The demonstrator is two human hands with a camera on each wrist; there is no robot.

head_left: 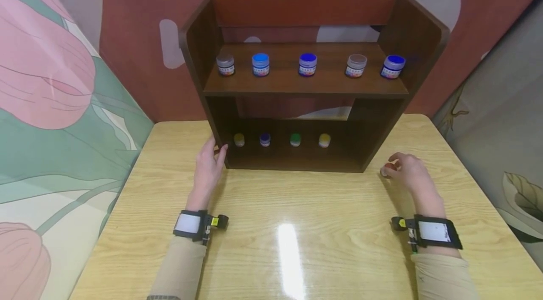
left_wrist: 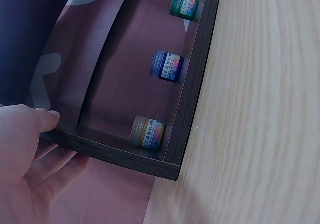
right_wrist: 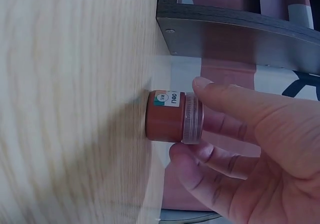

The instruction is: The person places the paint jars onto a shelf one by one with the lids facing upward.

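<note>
A dark brown two-tier wooden shelf stands on the table. My left hand grips its left side panel; in the left wrist view, the thumb lies over the panel's edge and the fingers are around its outer side. To the right of the shelf, my right hand holds a reddish-brown paint jar by its clear lid, between thumb and curled fingers. The jar stands upright on the tabletop, and its label faces partly away. In the head view the hand hides most of it.
Several paint jars stand on the upper tier, including a light blue jar. On the lower tier are more, among them a green jar. The wooden table meets patterned cloth walls behind and at both sides.
</note>
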